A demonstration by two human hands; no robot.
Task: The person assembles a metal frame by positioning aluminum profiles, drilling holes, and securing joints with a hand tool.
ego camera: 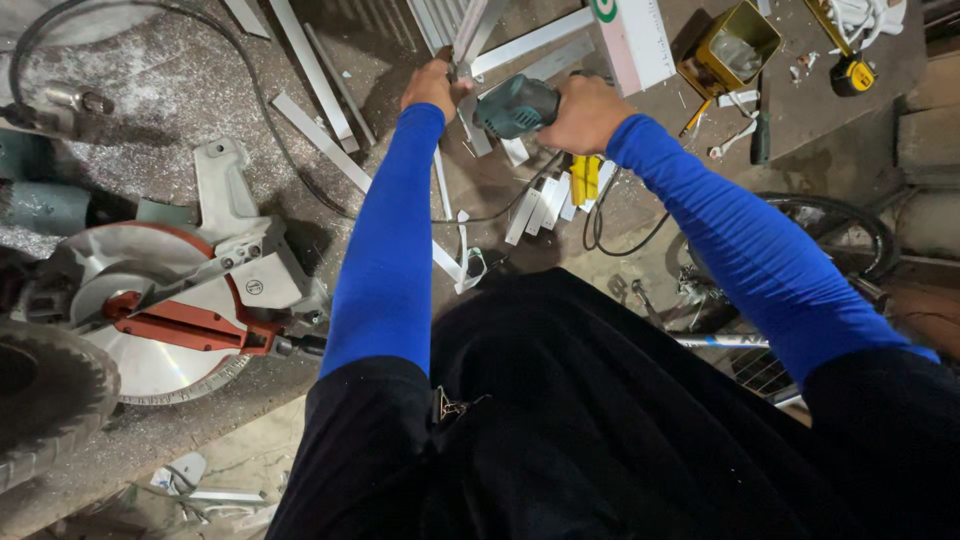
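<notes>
Right hand wraps the teal drill, fingers curled tight round its rear body; left hand fingers pinch the metal strip just ahead of the drill's nose. Drill looks heavy, rigid, best gripped at the body; strip looks light, stiff, sharp-edged, likely slippery; miter saw well behind the left fingers.

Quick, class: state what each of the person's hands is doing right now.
Left hand: closed on a metal strip.
Right hand: closed around a green power drill.

A miter saw lies left of the drill, a tin right.
</notes>
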